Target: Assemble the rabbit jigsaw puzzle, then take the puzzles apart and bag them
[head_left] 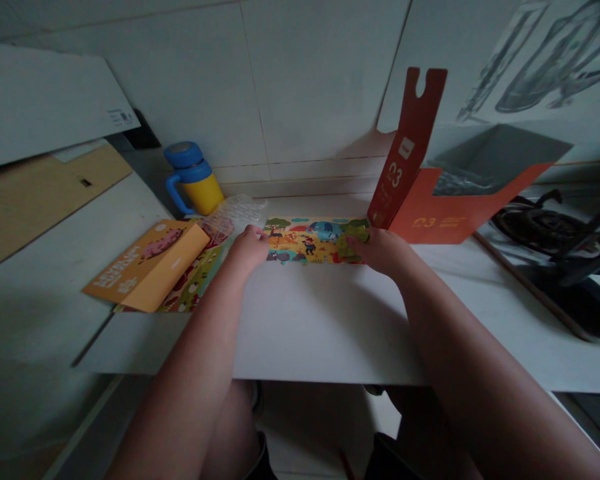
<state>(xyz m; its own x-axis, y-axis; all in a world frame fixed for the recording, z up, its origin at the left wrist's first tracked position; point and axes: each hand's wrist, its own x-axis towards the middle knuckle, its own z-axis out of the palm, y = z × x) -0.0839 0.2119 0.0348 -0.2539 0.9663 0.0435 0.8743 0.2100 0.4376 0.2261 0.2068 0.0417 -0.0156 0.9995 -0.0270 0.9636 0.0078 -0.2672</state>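
A colourful cartoon animal picture [303, 241], a flat strip like a puzzle or a card, stretches between my two hands at the back of the white table. My left hand [254, 247] is closed at its left edge, with the fingertips partly hidden. At the other end, my right hand [380, 250] has its fingers bent over a green part [351, 241] of the picture. Whether that green part is a separate piece, I cannot tell. From this angle it is unclear whether the strip rests flat or is slightly raised.
An orange flat box [155, 260] lies on printed sheets [195, 283] at left. Behind are bubble wrap [237, 212] and a blue-yellow mug [203, 190]. An open red-orange box [435, 213] stands at right, beside a black stove [555, 267]. The table's front edge runs below my forearms.
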